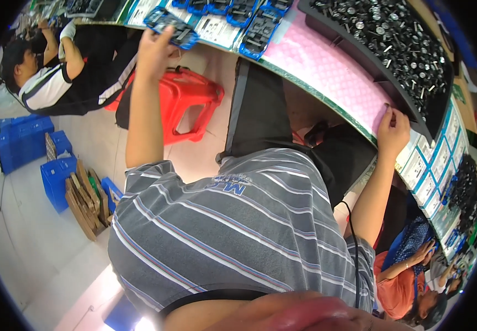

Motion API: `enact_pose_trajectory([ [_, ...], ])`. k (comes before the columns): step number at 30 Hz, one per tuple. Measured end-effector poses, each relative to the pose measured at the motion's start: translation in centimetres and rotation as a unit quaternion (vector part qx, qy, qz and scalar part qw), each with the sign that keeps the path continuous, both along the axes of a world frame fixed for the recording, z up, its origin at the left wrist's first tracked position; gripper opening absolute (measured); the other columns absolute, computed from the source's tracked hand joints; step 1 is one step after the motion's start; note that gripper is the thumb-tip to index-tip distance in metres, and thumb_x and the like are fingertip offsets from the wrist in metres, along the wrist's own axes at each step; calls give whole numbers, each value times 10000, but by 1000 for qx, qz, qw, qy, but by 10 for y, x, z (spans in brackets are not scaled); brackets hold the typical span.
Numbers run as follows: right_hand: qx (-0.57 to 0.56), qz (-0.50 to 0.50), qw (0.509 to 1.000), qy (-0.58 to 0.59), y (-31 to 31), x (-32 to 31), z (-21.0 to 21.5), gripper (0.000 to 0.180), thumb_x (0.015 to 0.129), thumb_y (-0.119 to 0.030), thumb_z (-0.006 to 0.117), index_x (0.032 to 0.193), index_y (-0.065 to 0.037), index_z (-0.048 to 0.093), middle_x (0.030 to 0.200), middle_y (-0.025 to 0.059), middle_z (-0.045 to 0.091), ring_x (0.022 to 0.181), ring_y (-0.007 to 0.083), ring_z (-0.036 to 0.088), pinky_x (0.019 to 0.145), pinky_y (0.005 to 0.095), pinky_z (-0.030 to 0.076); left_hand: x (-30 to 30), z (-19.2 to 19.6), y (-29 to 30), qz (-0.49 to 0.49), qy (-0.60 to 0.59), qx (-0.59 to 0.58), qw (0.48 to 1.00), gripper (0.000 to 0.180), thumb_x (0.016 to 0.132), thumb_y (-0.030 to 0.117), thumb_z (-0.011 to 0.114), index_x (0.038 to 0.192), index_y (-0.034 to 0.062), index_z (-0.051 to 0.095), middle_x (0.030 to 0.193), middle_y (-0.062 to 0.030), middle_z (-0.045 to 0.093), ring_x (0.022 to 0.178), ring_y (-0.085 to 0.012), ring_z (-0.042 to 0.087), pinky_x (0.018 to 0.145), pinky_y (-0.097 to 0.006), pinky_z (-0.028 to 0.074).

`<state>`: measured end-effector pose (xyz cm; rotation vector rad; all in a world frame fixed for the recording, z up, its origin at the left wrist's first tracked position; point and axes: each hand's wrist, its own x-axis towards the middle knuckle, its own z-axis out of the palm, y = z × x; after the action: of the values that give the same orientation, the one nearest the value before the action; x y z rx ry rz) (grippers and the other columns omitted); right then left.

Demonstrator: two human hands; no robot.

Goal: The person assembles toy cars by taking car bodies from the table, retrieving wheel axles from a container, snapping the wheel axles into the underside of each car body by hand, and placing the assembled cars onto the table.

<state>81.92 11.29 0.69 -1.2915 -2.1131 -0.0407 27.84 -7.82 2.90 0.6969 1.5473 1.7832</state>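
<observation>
The left grip, a bare hand, has its thumb and fingers closed on a flat, black unit with a bright blue, rounded frame, held level with the near edge of the tabletop. The right grip, also bare, has curled fingers with their tips down on a pink, quilted-looking cushioning sheet; whether they pinch anything small cannot be told.

To the right of the left grip, more blue-framed black units lie in rows. Their insides look filled, suggesting work well under way, though which are complete is unclear. Just beyond the right grip, a long, black, smooth-walled tray is heaped with small, glossy black parts with silvery pins and discs, so plenty of supply seems left to use.

Materials vary: hard, angular shapes inside the units, soft dimpled padding, shiny metal bits, and flat white sheets with blue borders beside the right grip. Below the left grip stands a red, moulded plastic stool.
</observation>
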Motion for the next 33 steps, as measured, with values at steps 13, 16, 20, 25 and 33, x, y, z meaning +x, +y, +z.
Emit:
enact_pose_trajectory([
  [13,-13,55,993,109,6,9,-12,81,782,-75,660,825,-12,686,787,159,654,756,357,633,700,433,505,-204,-19,109,-16,149,-121,981,455,851,169,766,1252,7,623,1269,-97,634,1135,-234,603,982,-361,469],
  [16,-40,18,986,164,-7,19,-13,82,794,-56,676,856,-7,697,770,147,649,701,323,638,652,389,520,-207,-43,130,-1,130,-170,977,521,901,182,713,1340,-48,552,1362,-130,580,1230,-247,562,1070,-368,422],
  [20,-15,-62,973,222,-20,72,-5,86,824,-81,686,862,-5,696,785,131,663,684,267,660,651,342,533,-241,-42,124,38,183,-252,949,543,934,306,667,1317,-69,575,1324,-149,611,1217,-237,564,1051,-340,408],
  [25,65,-220,964,135,23,208,-12,152,853,-129,705,968,-31,708,879,114,694,744,218,667,713,327,533,-231,-6,87,145,502,-304,796,576,924,451,629,1170,-68,665,1137,-186,701,1038,-256,662,922,-344,484],
  [33,-68,-473,864,-156,96,434,9,782,771,-553,699,1346,-47,546,1367,259,540,1253,412,527,1054,460,420,55,-3,51,167,559,-106,805,313,935,270,663,1077,-8,696,1027,-131,691,927,-228,634,841,-331,491],
])
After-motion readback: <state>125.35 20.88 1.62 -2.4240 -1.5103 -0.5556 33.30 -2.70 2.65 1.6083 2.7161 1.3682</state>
